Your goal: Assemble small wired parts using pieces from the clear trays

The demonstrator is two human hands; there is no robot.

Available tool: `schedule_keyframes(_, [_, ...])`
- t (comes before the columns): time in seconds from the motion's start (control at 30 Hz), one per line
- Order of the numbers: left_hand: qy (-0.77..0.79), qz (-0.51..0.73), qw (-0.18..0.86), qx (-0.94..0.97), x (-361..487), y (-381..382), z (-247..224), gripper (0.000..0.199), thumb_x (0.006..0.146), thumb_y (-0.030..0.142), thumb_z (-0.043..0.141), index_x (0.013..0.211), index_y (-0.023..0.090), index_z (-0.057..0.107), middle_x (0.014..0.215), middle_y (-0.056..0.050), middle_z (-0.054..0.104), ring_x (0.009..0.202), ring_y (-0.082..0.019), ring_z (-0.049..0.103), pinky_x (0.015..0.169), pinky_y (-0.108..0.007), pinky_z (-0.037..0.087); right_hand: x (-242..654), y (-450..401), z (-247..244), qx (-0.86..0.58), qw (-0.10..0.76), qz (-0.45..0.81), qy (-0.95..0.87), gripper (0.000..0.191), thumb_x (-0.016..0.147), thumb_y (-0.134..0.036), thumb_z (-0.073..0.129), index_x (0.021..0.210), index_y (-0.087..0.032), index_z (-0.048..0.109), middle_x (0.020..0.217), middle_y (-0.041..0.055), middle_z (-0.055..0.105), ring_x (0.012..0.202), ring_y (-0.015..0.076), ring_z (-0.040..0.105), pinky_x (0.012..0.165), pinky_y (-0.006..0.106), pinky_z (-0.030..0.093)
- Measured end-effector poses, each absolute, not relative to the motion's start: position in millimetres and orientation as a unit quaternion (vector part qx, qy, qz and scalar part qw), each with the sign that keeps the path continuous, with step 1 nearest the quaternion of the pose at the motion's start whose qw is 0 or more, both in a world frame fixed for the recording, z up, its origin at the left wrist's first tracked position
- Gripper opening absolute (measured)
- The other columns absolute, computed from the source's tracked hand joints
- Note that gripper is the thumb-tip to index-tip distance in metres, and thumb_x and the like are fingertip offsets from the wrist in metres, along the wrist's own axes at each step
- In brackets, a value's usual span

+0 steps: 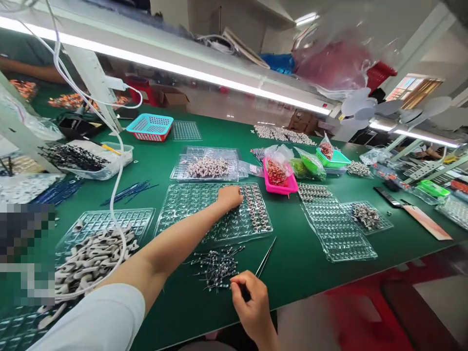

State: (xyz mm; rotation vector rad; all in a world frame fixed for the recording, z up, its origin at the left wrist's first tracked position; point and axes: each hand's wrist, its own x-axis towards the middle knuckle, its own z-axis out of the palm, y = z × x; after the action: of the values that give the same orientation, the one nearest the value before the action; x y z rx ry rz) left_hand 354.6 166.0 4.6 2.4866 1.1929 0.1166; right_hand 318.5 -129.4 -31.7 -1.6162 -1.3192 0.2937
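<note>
Loosely closed, right grip [253,300] beside parts [218,268]

Workbench [300,273]: green top, spans most of view. Lighting: 1 lit tube [164,65] runs along overhead shelf [219,61]; 2nd tube [413,135] lit at R; ceiling lamp [307,19] on, upper ctr. White post [86,73] at L, below shelf. Window [398,91] far R, w/ brown curtain [424,95]. White fan [360,107] near R end of shelf. Rear wall [241,22] greyish, partly obscured. Floor [226,114] beyond bench: glossy, w/ light reflections.
</note>
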Motion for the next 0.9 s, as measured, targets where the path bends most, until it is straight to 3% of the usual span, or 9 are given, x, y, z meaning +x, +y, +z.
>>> schedule_keyframes(0.27, [0.441, 0.116, 0.262, 0.851, 346, 153, 27, 0.027, 0.094, 0.034, 0.059, 0.111, 0.014, 0.062, 0.115, -0.009, 0.063, 0.1, -0.022, 0.062, 0.086, -0.043, 0.053, 320, -132, -30, -0.659, 0.503, 0.13, -0.544, 0.011, 0.09, -0.018, 0.053, 0.089, -0.02, 0.064, 0.078, 0.0012, 0.066, 0.071, 0.0128, 0.062, 0.066, 0.024, 0.05])
schedule_keyframes(0.4, [0.398, 0.192, 0.303, 0.844, 311, 136, 56, 0.015, 0.089, 0.026, 0.059, 0.087, 0.013, 0.065, 0.092, -0.01, 0.067, 0.083, -0.021, 0.062, 0.072, -0.033, 0.048, 324, -134, -28, -0.665, 0.518, 0.135, -0.521, 0.011, 0.092, -0.018, 0.053, 0.092, -0.02, 0.063, 0.079, 0.0005, 0.065, 0.069, 0.012, 0.061, 0.062, 0.023, 0.049])
schedule_keyframes(0.47, [0.385, 0.224, 0.314, 0.838, 278, 122, 71, 0.01, 0.087, 0.024, 0.058, 0.083, 0.016, 0.063, 0.08, -0.007, 0.068, 0.072, -0.018, 0.061, 0.064, -0.03, 0.045, 321, -130, -22, -0.651, 0.507, 0.118, -0.553, 0.011, 0.092, -0.016, 0.053, 0.097, -0.021, 0.062, 0.083, 0.0019, 0.065, 0.075, 0.0135, 0.062, 0.067, 0.026, 0.051])
schedule_keyframes(0.6, [0.385, 0.313, 0.34, 0.799, 192, 78, 92, 0.013, 0.087, 0.029, 0.056, 0.079, 0.018, 0.058, 0.078, -0.003, 0.067, 0.072, -0.015, 0.061, 0.067, -0.027, 0.047, 299, -105, -7, -0.591, 0.417, 0.075, -0.686, 0.017, 0.09, -0.012, 0.056, 0.104, -0.02, 0.062, 0.095, 0.0054, 0.067, 0.088, 0.0182, 0.06, 0.082, 0.036, 0.05])
schedule_keyframes(0.77, [0.451, 0.384, 0.455, 0.664, 98, 21, 84, 0.022, 0.083, 0.037, 0.065, 0.093, 0.019, 0.06, 0.087, -0.003, 0.069, 0.079, -0.017, 0.066, 0.071, -0.026, 0.054, 244, -61, 4, -0.579, 0.228, 0.07, -0.78, 0.015, 0.089, -0.016, 0.056, 0.102, -0.017, 0.063, 0.101, 0.0084, 0.067, 0.09, 0.0241, 0.057, 0.078, 0.04, 0.051])
schedule_keyframes(0.9, [0.518, 0.374, 0.478, 0.602, 49, -10, 63, 0.034, 0.081, 0.044, 0.067, 0.103, 0.019, 0.064, 0.093, -0.006, 0.072, 0.082, -0.02, 0.069, 0.072, -0.028, 0.056, 209, -34, 8, -0.618, 0.121, 0.085, -0.772, 0.018, 0.092, -0.024, 0.057, 0.108, -0.016, 0.061, 0.101, 0.0105, 0.065, 0.094, 0.0272, 0.057, 0.079, 0.042, 0.052])
